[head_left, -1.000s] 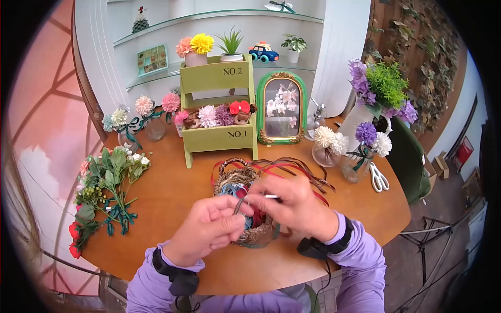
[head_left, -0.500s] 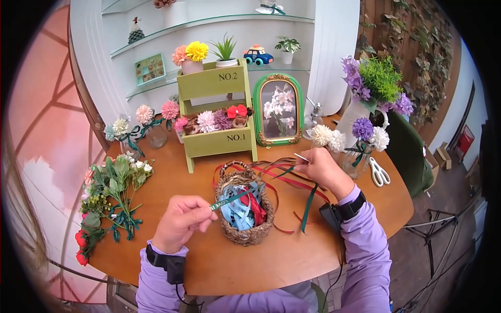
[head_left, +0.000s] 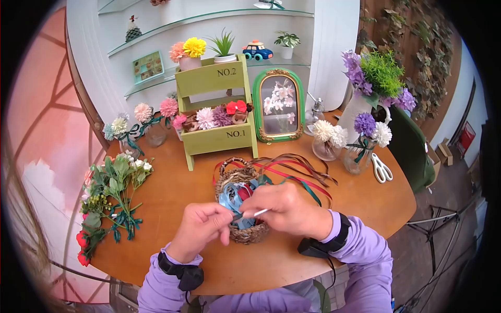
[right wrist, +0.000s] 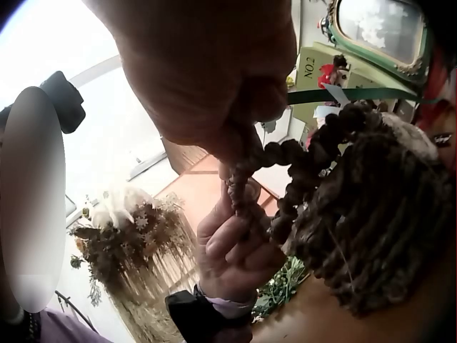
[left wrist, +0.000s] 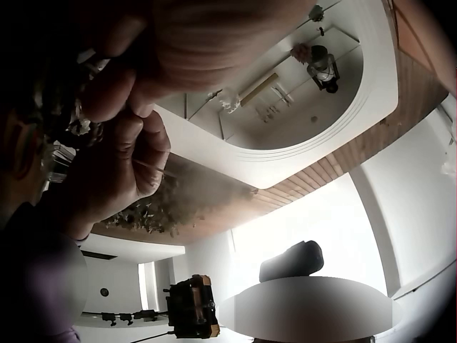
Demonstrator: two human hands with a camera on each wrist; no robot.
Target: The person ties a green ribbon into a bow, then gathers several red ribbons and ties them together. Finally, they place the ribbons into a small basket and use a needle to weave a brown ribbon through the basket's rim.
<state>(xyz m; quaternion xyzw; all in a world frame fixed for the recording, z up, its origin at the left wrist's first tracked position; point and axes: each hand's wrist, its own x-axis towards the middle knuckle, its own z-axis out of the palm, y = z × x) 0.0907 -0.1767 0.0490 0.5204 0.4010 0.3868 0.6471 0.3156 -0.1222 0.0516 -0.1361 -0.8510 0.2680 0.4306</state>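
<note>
In the head view, my left hand (head_left: 203, 224) pinches a dark green ribbon (head_left: 237, 216) between thumb and fingers. My right hand (head_left: 289, 208) meets it there, gripping a thin white stick (head_left: 262, 212) along with the ribbon. The ribbon's loose tail (head_left: 311, 193) trails out behind the right hand. Both hands are over a woven basket (head_left: 248, 236) with a braided handle, filled with light blue ribbons (head_left: 228, 198) and something dark red. The fingertips of the two hands come together in the left wrist view. In the right wrist view the basket's weave (right wrist: 371, 207) is close beside them.
Red and brown ribbons (head_left: 297, 164) lie behind the basket. A green two-tier stand (head_left: 209, 143) and a green framed picture (head_left: 280, 107) stand at the back. Artificial flowers (head_left: 112, 182) lie on the left. White scissors (head_left: 382, 169) and vases with flowers (head_left: 358, 156) are at right.
My hands were together, drew apart with the ribbon, its lettering showing at the left hand, and are together again over the basket. The right hand came back leftward with the white stick.
</note>
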